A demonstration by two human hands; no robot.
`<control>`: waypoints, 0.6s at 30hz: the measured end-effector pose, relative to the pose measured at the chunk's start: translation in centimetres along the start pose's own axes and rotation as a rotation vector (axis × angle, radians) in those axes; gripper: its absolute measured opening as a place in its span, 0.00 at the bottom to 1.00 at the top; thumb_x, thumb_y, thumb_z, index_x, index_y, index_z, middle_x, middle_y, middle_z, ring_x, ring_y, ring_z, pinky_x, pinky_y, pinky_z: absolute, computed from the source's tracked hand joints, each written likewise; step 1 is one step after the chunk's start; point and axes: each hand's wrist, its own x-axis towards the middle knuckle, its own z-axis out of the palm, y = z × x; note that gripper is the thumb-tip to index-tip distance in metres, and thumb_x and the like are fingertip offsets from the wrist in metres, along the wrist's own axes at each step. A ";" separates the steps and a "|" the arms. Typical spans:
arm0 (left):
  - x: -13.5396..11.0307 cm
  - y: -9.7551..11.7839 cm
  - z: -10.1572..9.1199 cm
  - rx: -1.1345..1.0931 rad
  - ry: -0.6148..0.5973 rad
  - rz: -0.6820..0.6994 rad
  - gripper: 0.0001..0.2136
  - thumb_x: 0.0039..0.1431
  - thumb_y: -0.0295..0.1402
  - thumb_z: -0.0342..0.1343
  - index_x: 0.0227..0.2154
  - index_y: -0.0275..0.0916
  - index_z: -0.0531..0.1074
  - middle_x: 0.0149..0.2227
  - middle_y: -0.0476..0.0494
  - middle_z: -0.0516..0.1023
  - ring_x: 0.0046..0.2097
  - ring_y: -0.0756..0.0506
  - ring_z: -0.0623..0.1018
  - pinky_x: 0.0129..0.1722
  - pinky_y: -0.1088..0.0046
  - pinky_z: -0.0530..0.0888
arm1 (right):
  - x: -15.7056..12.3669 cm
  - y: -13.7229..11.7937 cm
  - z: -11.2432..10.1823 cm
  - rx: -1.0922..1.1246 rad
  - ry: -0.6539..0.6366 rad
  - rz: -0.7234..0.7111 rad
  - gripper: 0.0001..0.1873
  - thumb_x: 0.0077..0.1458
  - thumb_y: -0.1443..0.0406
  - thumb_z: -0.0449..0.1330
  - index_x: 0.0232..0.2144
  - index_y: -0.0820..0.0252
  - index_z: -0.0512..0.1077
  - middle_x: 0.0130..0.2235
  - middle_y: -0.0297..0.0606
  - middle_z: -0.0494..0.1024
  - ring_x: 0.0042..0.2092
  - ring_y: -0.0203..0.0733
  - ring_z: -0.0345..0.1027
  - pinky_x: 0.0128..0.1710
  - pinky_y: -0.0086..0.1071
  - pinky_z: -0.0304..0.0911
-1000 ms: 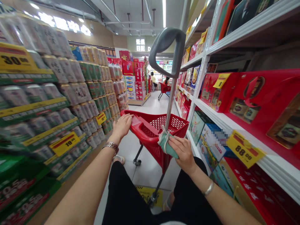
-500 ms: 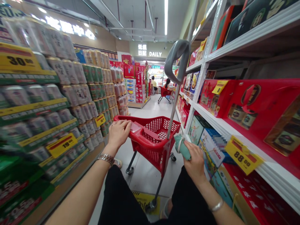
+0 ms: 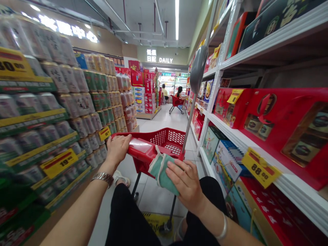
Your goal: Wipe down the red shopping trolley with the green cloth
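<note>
A red shopping basket trolley (image 3: 167, 138) on wheels stands in the aisle in front of me, with a tall grey pull handle (image 3: 197, 73) rising at its right. My left hand (image 3: 116, 148) grips the basket's near left rim, fingers curled over it. My right hand (image 3: 186, 182) presses a folded green cloth (image 3: 160, 169) against the near right edge of the basket. I wear a metal watch on the left wrist and a bangle on the right.
Stacked drink cans with yellow price tags (image 3: 58, 162) line the shelves on the left. Red gift boxes (image 3: 279, 119) and an 88.00 tag (image 3: 258, 167) fill the right shelves. Far down the aisle, two people sit by another red trolley (image 3: 176, 102). A yellow floor sticker (image 3: 155, 222) lies under me.
The trolley has swung so its grey handle now stands edge-on at the right. My right hand moved the green cloth from the handle pole to the basket's near rim.
</note>
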 end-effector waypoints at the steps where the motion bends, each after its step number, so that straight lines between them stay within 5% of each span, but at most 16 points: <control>1: -0.2 0.2 -0.1 0.005 0.004 0.000 0.24 0.65 0.43 0.36 0.30 0.42 0.77 0.41 0.35 0.82 0.51 0.35 0.75 0.64 0.41 0.57 | -0.2 0.2 -0.1 -0.007 0.003 -0.002 0.18 0.67 0.72 0.50 0.54 0.60 0.73 0.51 0.41 0.82 0.59 0.43 0.68 0.59 0.43 0.60; 11: -2.5 4.1 -0.2 0.005 0.058 -0.002 0.22 0.66 0.43 0.38 0.28 0.44 0.77 0.38 0.42 0.83 0.48 0.39 0.76 0.63 0.45 0.57 | -3.0 4.2 -1.4 -0.075 0.006 0.098 0.29 0.61 0.77 0.50 0.62 0.54 0.67 0.53 0.42 0.80 0.58 0.46 0.69 0.56 0.45 0.61; 18: -2.9 3.1 0.0 -0.069 0.113 0.149 0.20 0.66 0.43 0.42 0.32 0.44 0.78 0.45 0.42 0.82 0.52 0.39 0.75 0.63 0.48 0.57 | -4.6 8.9 -2.5 -0.216 -0.019 0.179 0.33 0.55 0.78 0.49 0.61 0.54 0.68 0.53 0.43 0.79 0.56 0.50 0.70 0.53 0.46 0.62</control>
